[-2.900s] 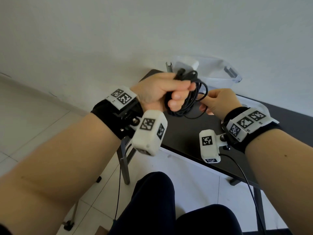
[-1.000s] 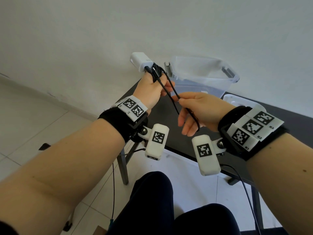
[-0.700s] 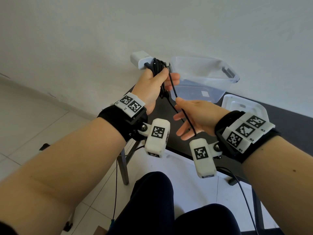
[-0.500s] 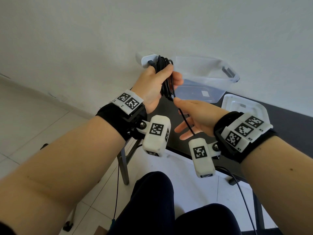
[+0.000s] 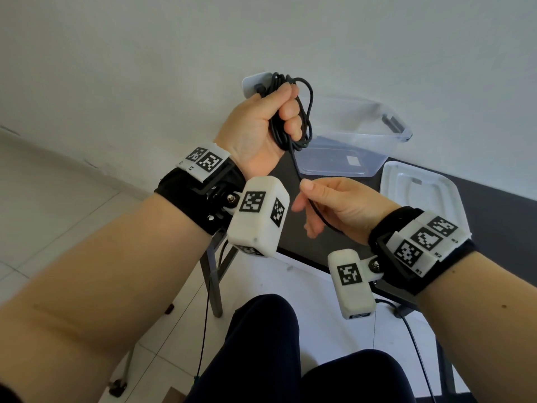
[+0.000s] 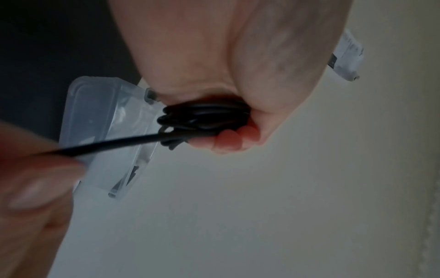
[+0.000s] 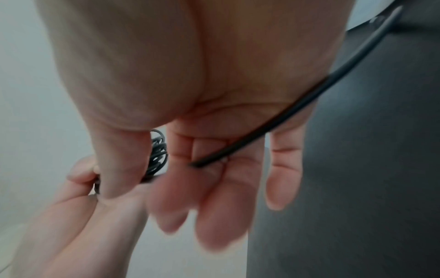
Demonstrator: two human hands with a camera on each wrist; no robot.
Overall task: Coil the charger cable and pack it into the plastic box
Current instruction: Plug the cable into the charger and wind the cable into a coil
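Note:
My left hand (image 5: pixel 261 126) is raised in front of the wall and grips a bundle of black charger cable (image 5: pixel 306 117) loops. The white charger adapter (image 5: pixel 255 82) sticks out above its thumb. One free strand (image 5: pixel 296 164) drops from the bundle to my right hand (image 5: pixel 340 205), which pinches it between thumb and forefinger while the other fingers stay spread. In the left wrist view the coil (image 6: pixel 202 120) sits in the curled fingers. In the right wrist view the strand (image 7: pixel 285 112) crosses the palm. The clear plastic box (image 5: pixel 377 123) stands uncovered behind both hands.
The box's translucent lid (image 5: pixel 421 193) lies flat to the right of the box on the dark table (image 5: pixel 499 205). The white wall is close behind. My knees and the tiled floor are below, with a table leg (image 5: pixel 213 274) at the left.
Over the last second another loop has gone onto the bundle in my left hand, which has risen slightly. My right hand has slid down the strand and dropped a little.

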